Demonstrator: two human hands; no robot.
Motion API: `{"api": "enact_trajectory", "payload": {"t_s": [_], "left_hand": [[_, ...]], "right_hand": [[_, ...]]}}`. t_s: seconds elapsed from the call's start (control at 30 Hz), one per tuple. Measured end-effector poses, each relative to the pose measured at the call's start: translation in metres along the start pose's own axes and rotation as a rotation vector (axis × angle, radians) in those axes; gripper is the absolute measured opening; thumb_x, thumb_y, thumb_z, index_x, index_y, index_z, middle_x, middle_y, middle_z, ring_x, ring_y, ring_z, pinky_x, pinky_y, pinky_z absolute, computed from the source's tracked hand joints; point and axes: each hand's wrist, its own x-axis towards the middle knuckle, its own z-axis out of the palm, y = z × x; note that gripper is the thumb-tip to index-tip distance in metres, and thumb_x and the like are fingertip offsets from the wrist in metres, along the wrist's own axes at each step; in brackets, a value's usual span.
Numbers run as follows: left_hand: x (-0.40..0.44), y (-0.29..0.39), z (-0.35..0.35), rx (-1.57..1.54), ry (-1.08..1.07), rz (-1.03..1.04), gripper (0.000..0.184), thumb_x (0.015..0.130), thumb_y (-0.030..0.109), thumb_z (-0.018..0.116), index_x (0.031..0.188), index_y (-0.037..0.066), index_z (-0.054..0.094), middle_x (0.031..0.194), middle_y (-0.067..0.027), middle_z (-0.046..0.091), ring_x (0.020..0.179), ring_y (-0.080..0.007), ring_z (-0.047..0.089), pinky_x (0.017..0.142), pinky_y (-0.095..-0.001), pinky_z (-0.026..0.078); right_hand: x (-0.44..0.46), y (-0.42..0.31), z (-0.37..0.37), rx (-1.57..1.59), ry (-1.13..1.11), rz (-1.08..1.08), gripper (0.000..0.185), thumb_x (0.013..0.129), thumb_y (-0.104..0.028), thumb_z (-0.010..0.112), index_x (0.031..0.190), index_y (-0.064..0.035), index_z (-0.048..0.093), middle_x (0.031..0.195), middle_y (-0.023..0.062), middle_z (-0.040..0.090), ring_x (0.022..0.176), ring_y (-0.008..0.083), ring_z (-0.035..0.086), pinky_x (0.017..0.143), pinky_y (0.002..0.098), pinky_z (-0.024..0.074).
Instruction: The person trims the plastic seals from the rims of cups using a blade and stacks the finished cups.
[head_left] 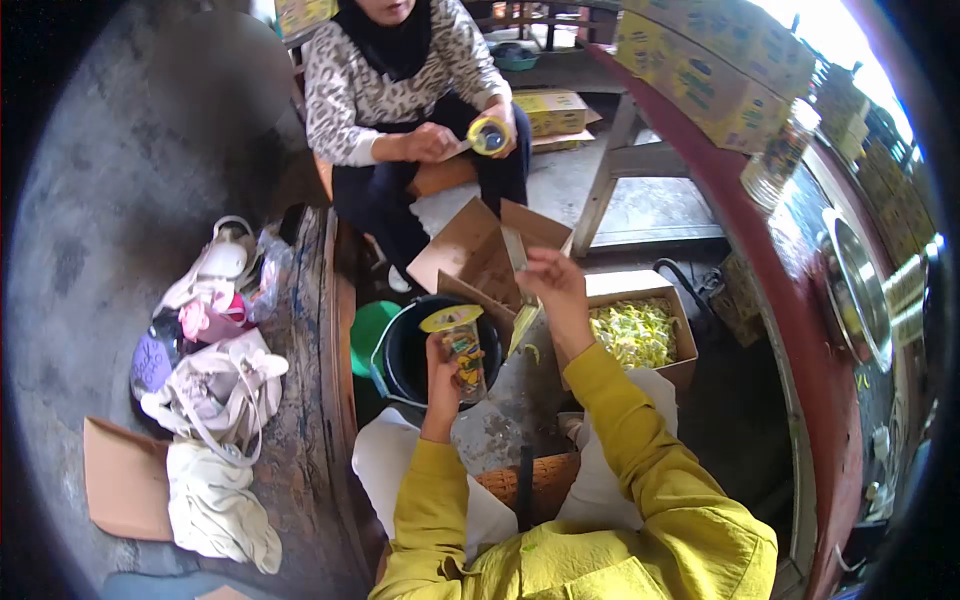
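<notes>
My left hand (pixel 443 385) is wrapped round a clear jar (pixel 466 358) with a yellow lid and a colourful printed label. The jar is tilted slightly and held above a dark bucket (pixel 402 340). My right hand (pixel 555 285) is raised to the right of the jar, with thumb and fingers pinched on a thin pale strip (pixel 514 248). A yellowish strip (pixel 524 322) hangs below that hand; whether the two strips are one piece I cannot tell. Just beyond my hands stands an open cardboard box (pixel 470 245).
Yellow curled strips (pixel 635 332) fill a carton at right. Opposite sits a co-worker (pixel 400 110) holding a yellow-rimmed container (pixel 489 136). Bags (pixel 225 375) lie along the wooden bench (pixel 300 400) at left. A red-edged table (pixel 735 215) at right carries printed cartons (pixel 700 85) and a metal basin (pixel 857 290).
</notes>
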Motion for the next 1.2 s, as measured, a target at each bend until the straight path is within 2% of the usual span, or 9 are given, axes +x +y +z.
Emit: {"api": "enact_trajectory", "payload": {"t_s": [0.07,0.1,0.17,0.5,0.7,0.9,1.1,1.13,1.2], "left_hand": [[-0.002,0.017,0.007,0.096,-0.094,0.049,0.060,0.074,0.005,0.044,0.128,0.005,0.018,0.122,-0.0130,0.036,0.110,-0.0226,0.043,0.090,-0.0343,0.038],[-0.002,0.016,0.006,0.174,-0.079,0.110,0.063,0.072,0.004,0.057,0.124,0.004,0.022,0.120,-0.0118,0.038,0.110,-0.0210,0.041,0.094,-0.0326,0.034],[0.000,0.020,0.007,0.432,-0.065,0.240,0.068,0.066,0.002,0.069,0.119,0.003,0.027,0.114,-0.0104,0.041,0.106,-0.0196,0.044,0.091,-0.0317,0.036],[0.009,0.029,0.015,0.433,0.006,0.323,0.057,0.063,0.003,0.072,0.110,0.000,0.040,0.105,-0.0099,0.047,0.096,-0.0177,0.051,0.084,-0.0288,0.041],[0.015,0.021,0.008,0.805,-0.031,0.541,0.056,0.058,0.004,0.073,0.105,0.000,0.044,0.096,-0.0104,0.046,0.083,-0.0193,0.051,0.075,-0.0270,0.042],[0.009,0.016,0.018,0.650,-0.024,0.487,0.054,0.060,0.003,0.071,0.105,-0.001,0.043,0.096,-0.0099,0.046,0.085,-0.0178,0.051,0.076,-0.0265,0.042],[-0.003,0.032,0.029,0.699,-0.062,0.468,0.052,0.060,0.003,0.071,0.104,0.000,0.044,0.093,-0.0087,0.046,0.082,-0.0161,0.051,0.072,-0.0253,0.044],[-0.009,0.051,0.040,0.818,-0.051,0.456,0.050,0.059,0.003,0.071,0.103,0.000,0.046,0.093,-0.0085,0.048,0.082,-0.0160,0.052,0.070,-0.0254,0.045],[-0.015,0.069,0.051,0.850,-0.054,0.475,0.050,0.058,0.004,0.072,0.102,0.000,0.048,0.093,-0.0089,0.050,0.081,-0.0170,0.054,0.070,-0.0262,0.045]], "right_hand": [[0.007,-0.014,0.018,-0.084,-0.114,-0.146,0.037,0.070,0.001,0.066,0.105,-0.0013,0.053,0.080,0.0032,0.061,0.075,0.0094,0.057,0.069,0.0214,0.0455],[0.007,-0.026,0.028,-0.114,-0.133,-0.167,0.032,0.070,0.002,0.066,0.100,-0.0024,0.056,0.079,0.0030,0.061,0.073,0.0083,0.057,0.066,0.0201,0.0456],[0.003,-0.036,0.038,-0.267,-0.198,-0.197,0.021,0.071,0.001,0.066,0.091,-0.0017,0.060,0.080,0.0045,0.062,0.073,0.0077,0.057,0.065,0.0198,0.0459],[-0.006,-0.047,0.018,-0.897,-0.461,-0.946,0.029,0.058,0.008,0.060,0.084,-0.0054,0.065,0.083,0.0076,0.060,0.074,0.0234,0.058,0.065,0.0314,0.0464],[-0.012,-0.034,-0.001,-1.015,-0.457,-1.020,0.026,0.057,0.000,0.058,0.082,-0.0058,0.064,0.083,0.0055,0.057,0.075,0.0224,0.057,0.064,0.0327,0.0478],[-0.011,-0.030,-0.007,-1.040,-0.464,-1.042,0.026,0.058,-0.002,0.058,0.083,-0.0063,0.063,0.080,0.0048,0.057,0.076,0.0222,0.056,0.065,0.0317,0.0479],[-0.022,-0.047,0.000,-1.040,-0.485,-0.941,0.039,0.057,0.005,0.058,0.094,-0.0063,0.063,0.072,0.0054,0.057,0.070,0.0224,0.057,0.061,0.0320,0.0469],[-0.022,-0.052,-0.002,-1.084,-0.503,-0.956,0.052,0.060,-0.002,0.058,0.111,-0.0077,0.055,0.073,0.0060,0.054,0.066,0.0210,0.053,0.064,0.0313,0.0465],[-0.026,-0.073,0.002,-1.053,-0.490,-0.923,0.054,0.061,-0.001,0.057,0.115,-0.0062,0.052,0.073,0.0063,0.054,0.065,0.0214,0.053,0.062,0.0314,0.0464]]}}
